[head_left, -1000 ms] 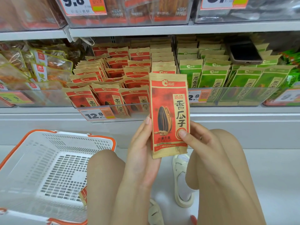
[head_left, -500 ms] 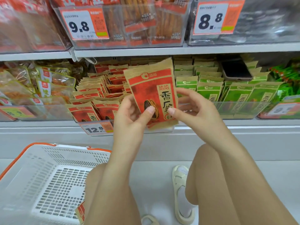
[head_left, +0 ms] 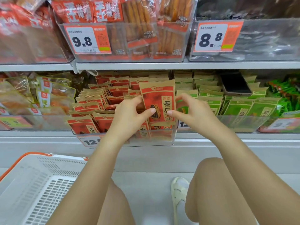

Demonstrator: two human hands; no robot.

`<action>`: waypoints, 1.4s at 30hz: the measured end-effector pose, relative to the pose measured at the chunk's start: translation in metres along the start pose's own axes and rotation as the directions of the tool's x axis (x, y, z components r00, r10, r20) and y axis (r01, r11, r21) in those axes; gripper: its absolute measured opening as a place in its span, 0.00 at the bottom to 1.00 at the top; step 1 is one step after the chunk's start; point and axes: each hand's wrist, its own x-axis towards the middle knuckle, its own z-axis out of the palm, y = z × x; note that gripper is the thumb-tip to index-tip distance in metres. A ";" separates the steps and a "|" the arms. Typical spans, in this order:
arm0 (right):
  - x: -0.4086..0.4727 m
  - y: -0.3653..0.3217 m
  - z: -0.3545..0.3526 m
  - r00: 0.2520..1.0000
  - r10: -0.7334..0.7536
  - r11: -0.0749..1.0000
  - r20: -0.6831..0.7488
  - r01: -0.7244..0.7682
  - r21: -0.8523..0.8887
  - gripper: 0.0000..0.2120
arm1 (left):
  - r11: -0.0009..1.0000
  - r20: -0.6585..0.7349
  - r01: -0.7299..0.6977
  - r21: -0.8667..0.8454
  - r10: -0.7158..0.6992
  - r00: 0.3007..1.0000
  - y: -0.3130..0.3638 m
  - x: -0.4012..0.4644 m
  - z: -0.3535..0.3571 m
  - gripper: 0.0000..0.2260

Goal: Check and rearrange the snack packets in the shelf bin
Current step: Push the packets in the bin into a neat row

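Now we pinch the red packet (head_left: 158,101) with left hand (head_left: 129,116) and right hand (head_left: 193,112); seat it upright at the bin (head_left: 162,138) front.

We reach both bare arms forward to the red packet (head_left: 158,103). Our left hand (head_left: 129,118) grips its left edge, thumb pressed on the front face, fingers (head_left: 137,101) curled behind it. Our right hand (head_left: 192,113) pinches its right edge, thumb tip on the front, forefinger arched above. Both knees are bent below our forearms.
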 end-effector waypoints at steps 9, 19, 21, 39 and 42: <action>0.003 0.022 0.017 0.997 0.058 0.982 0.053 -0.048 -0.182 0.18 | 0.967 0.029 -0.048 0.249 0.042 0.999 -0.008 0.010 0.011 0.09; 0.008 0.023 0.026 0.995 0.053 0.980 -0.080 -0.067 -0.188 0.13 | 0.889 -0.159 -0.150 0.433 0.239 0.958 -0.017 0.005 0.036 0.13; 0.009 0.024 0.029 0.993 0.070 0.978 -0.093 -0.087 -0.188 0.13 | 0.871 -0.151 -0.154 0.467 0.250 0.956 -0.018 0.002 0.038 0.22; 0.009 -0.057 0.079 0.959 -0.228 0.872 0.168 0.278 -0.404 0.19 | 0.717 -0.279 0.071 0.694 0.177 0.944 -0.087 -0.038 -0.002 0.20; 0.021 -0.055 0.080 0.972 -0.152 0.856 0.180 0.220 -0.469 0.22 | 0.655 -0.218 0.063 0.753 0.157 0.963 -0.091 -0.027 -0.003 0.20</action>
